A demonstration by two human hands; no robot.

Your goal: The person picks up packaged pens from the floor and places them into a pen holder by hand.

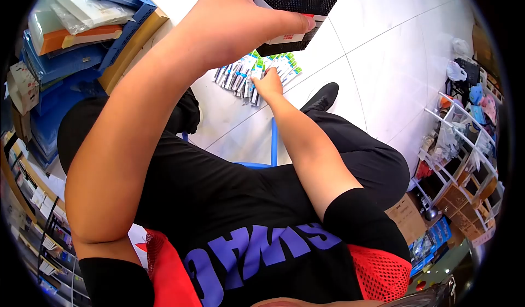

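In the head view, my left hand [235, 25] is raised close to the camera, wrapped around the side of a black mesh basket [301, 0]. Its thumb presses a white and red label on the basket's side. Clear packets show at the basket's top, partly cut off by the frame. Lower down, my right hand [269, 85] reaches to a spread of slim packets [238, 74] on the floor, which look like packaged pens with green and white tops. Its fingers are closed around one packet at the near side; the fingertips are partly hidden.
A blue crate [128, 25] with folders and plastic-wrapped goods stands at the left. White tiled floor [383, 50] stretches ahead. To the right are a white rack [465, 137] with mixed goods and a cardboard box [406, 219]. A blue stool frame [274, 143] shows between my legs.
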